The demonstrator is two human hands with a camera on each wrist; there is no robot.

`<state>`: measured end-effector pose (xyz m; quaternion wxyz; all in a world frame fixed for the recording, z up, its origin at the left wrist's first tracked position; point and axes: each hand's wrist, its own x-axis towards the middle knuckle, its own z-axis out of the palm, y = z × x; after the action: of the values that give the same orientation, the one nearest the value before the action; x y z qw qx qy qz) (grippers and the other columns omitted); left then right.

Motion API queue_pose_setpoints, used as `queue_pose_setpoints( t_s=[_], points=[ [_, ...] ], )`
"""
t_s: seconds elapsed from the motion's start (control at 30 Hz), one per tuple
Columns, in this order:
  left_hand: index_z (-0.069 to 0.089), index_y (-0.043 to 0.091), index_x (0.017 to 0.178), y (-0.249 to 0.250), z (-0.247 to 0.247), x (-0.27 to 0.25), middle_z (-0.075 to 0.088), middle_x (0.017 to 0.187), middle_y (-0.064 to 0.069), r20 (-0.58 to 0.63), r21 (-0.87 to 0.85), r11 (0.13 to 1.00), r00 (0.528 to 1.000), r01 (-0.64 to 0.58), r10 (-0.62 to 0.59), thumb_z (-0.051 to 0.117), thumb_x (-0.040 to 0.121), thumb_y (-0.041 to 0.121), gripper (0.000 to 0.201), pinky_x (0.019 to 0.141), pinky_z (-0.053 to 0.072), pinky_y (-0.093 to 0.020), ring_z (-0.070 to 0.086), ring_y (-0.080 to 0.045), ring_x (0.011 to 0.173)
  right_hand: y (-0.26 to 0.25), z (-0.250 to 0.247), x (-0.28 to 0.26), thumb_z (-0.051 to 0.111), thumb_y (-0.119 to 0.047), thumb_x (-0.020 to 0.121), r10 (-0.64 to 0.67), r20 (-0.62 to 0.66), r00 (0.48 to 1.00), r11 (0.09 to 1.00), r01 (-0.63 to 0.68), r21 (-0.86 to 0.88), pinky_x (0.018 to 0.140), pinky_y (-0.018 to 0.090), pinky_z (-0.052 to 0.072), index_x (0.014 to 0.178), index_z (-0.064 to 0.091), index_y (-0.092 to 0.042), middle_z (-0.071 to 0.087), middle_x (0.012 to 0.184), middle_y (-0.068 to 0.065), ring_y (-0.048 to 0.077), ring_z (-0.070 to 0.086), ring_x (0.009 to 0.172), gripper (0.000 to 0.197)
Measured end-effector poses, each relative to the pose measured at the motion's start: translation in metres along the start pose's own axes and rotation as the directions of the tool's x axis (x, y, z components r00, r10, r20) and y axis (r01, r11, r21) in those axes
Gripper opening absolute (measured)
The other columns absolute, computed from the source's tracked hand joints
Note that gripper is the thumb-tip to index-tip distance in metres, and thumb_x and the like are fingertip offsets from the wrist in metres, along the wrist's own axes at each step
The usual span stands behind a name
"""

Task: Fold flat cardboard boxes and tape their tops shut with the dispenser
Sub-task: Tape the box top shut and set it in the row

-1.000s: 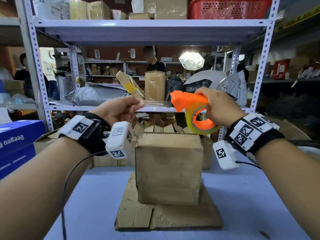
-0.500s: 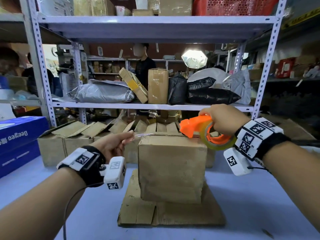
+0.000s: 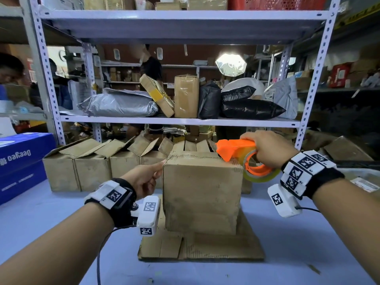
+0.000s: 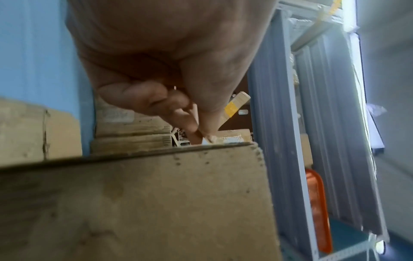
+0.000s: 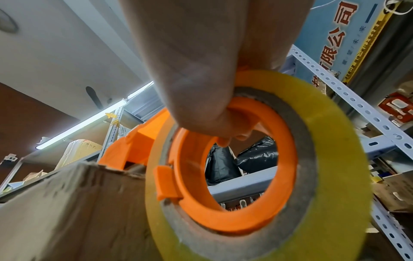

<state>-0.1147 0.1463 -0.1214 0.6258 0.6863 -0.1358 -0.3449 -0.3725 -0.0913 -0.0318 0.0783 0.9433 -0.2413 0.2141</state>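
Observation:
A folded brown cardboard box (image 3: 202, 194) stands upright on a flat cardboard sheet (image 3: 205, 249) in the middle of the table. My left hand (image 3: 141, 177) is at the box's top left edge, thumb and fingers pinching the free end of the clear tape (image 4: 206, 141) against that edge. My right hand (image 3: 267, 151) grips the orange tape dispenser (image 3: 236, 148) with its yellowish tape roll (image 5: 330, 176). The dispenser's nose rests on the box's top right edge (image 5: 111, 164). A strip of tape lies across the box top between the hands.
A row of open-topped cardboard boxes (image 3: 98, 167) stands behind, along the table's back. A blue carton (image 3: 20, 163) sits at the left. Metal shelving (image 3: 178, 120) holding parcels and bags rises behind the table. A person stands beyond the shelves.
Both hands have come down from above the box. The tape stretched between them now lies on the box top, with the left hand at the left edge and the dispenser at the right edge.

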Motion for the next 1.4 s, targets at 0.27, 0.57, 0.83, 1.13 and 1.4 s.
queue_pose_setpoints(
  t_s=[0.27, 0.57, 0.83, 1.13, 1.4],
  points=[
    [0.063, 0.017, 0.076, 0.003, -0.004, -0.003, 0.055, 0.066, 0.003, 0.033, 0.262, 0.963, 0.998, -0.065, 0.058, 0.064, 0.097, 0.029, 0.024, 0.041, 0.031, -0.021, 0.04, -0.009, 0.051, -0.001, -0.001, -0.003, 0.062, -0.007, 0.081, 0.018, 0.029, 0.999, 0.999, -0.019, 0.035, 0.078, 0.046, 0.053, 0.127, 0.056, -0.038, 0.056, 0.096, 0.0, 0.027, 0.058, 0.092, 0.056],
    [0.073, 0.031, 0.111, 0.023, 0.044, -0.027, 0.074, 0.117, 0.002, 0.27, -0.028, 0.929, 0.892, -0.37, 0.363, 0.047, 0.093, 0.071, 0.051, 0.084, 0.058, -0.03, 0.072, -0.012, 0.101, 0.0, 0.003, -0.007, 0.062, -0.009, 0.081, 0.03, 0.014, 0.999, 0.995, -0.032, 0.099, 0.081, 0.044, 0.05, 0.124, 0.057, -0.036, 0.055, 0.097, 0.0, 0.027, 0.056, 0.095, 0.052],
    [0.038, 0.006, 0.15, 0.05, 0.058, -0.03, 0.025, 0.162, -0.021, 0.355, 0.929, -0.035, 0.859, -0.369, 0.368, 0.018, 0.1, 0.063, 0.079, 0.123, 0.005, -0.049, 0.011, -0.037, 0.152, -0.001, 0.001, -0.006, 0.059, -0.025, 0.075, 0.018, 0.015, 1.0, 0.99, -0.02, 0.137, 0.078, 0.045, 0.05, 0.112, 0.061, -0.039, 0.055, 0.091, -0.005, 0.026, 0.056, 0.087, 0.04],
    [-0.009, 0.021, 0.16, 0.058, 0.129, -0.04, -0.008, 0.169, -0.008, 0.518, 0.852, -0.185, 0.837, -0.489, 0.177, 0.028, 0.08, 0.09, 0.112, 0.125, 0.001, -0.052, -0.009, -0.025, 0.155, -0.003, -0.004, -0.006, 0.059, -0.024, 0.072, 0.002, 0.043, 0.999, 0.995, -0.007, 0.101, 0.076, 0.046, 0.053, 0.109, 0.064, -0.036, 0.06, 0.091, -0.001, 0.026, 0.059, 0.086, 0.038],
    [-0.003, 0.028, 0.161, 0.053, 0.127, -0.035, 0.0, 0.17, 0.0, 0.56, 0.829, -0.175, 0.791, -0.532, 0.246, 0.052, 0.076, 0.085, 0.116, 0.125, 0.005, -0.048, 0.001, -0.022, 0.156, -0.003, -0.009, -0.004, 0.06, -0.015, 0.077, -0.044, 0.032, 0.999, 0.997, 0.046, -0.067, 0.063, 0.036, 0.044, 0.106, 0.061, -0.036, 0.058, 0.086, -0.005, 0.026, 0.06, 0.089, 0.036]
  ],
)
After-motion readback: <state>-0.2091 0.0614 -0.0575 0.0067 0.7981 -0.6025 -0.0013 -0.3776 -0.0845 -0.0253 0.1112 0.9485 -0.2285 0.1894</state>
